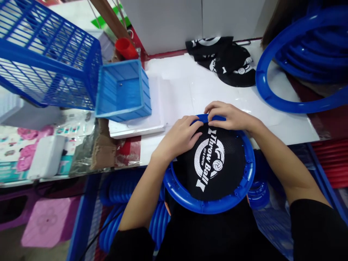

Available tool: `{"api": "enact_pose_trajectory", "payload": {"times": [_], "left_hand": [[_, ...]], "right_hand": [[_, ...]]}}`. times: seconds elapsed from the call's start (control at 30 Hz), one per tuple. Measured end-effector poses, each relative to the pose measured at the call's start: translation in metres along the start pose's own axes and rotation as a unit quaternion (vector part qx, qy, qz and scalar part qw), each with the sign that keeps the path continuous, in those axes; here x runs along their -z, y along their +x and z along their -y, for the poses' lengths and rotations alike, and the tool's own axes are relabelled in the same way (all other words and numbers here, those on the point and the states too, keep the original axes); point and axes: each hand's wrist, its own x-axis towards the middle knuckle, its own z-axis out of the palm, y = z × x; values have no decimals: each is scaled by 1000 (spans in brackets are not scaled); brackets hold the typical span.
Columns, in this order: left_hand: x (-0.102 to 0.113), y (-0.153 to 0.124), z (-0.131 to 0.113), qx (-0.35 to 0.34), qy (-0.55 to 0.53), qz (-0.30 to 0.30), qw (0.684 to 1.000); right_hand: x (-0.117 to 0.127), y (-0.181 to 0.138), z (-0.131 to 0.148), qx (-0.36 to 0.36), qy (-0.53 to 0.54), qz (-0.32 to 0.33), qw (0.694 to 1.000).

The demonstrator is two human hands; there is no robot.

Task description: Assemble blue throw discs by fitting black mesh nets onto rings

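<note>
The left hand (pixel 183 136) and the right hand (pixel 224 116) meet at the far side of a glossy blue round plastic ring (pixel 203 206), directly in front of the person's body. A black mesh disc (pixel 232 159) printed in white with "Throw Ball" fills the ring, its lettering running at a steep slant.

Each grip is partly closed: the fingers bend over the far rim and the mesh edge there, with a narrow gap between the two hands. The left thumb lies on the mesh; the undersides of the fingers are hidden. The ring straddles the near edge of a white-topped counter (pixel 179 90), its near side in front of the person's black clothing; whether they touch cannot be told.

Farther back on the counter lie overlapping black mesh pieces with white print (pixel 233 69). To their right, a large blue plastic ring (pixel 261 78) leans out beside a stack of blue rings (pixel 307 61). To the left stand a light blue rectangular plastic bin (pixel 146 90) and, just beside it, a tilted blue lattice basket (pixel 46 59).
</note>
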Motion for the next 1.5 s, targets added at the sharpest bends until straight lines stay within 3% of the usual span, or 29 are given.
{"api": "enact_pose_trajectory", "payload": {"times": [0.37, 0.57, 0.7, 0.83, 0.97, 1.27, 1.5], "left_hand": [[6, 7, -28, 75, 72, 85, 991], [7, 1, -29, 116, -13, 50, 992], [11, -3, -22, 176, -167, 34, 970], [10, -4, -15, 193, -246, -21, 950], [5, -3, -12, 199, -270, -51, 941], [6, 3, -4, 217, -293, -41, 930], [0, 1, -5, 213, -243, -59, 945]], "right_hand": [[-3, -3, -4, 15, -23, 130, 991], [-3, -1, 7, -15, 13, 134, 991], [-3, 3, 14, -18, 61, 148, 987], [-3, 6, 15, -26, 89, 130, 987], [-3, 7, 12, -40, 98, 117, 988], [-6, 10, 13, -66, 66, 94, 991], [-9, 10, 12, -65, 58, 88, 992]]}}
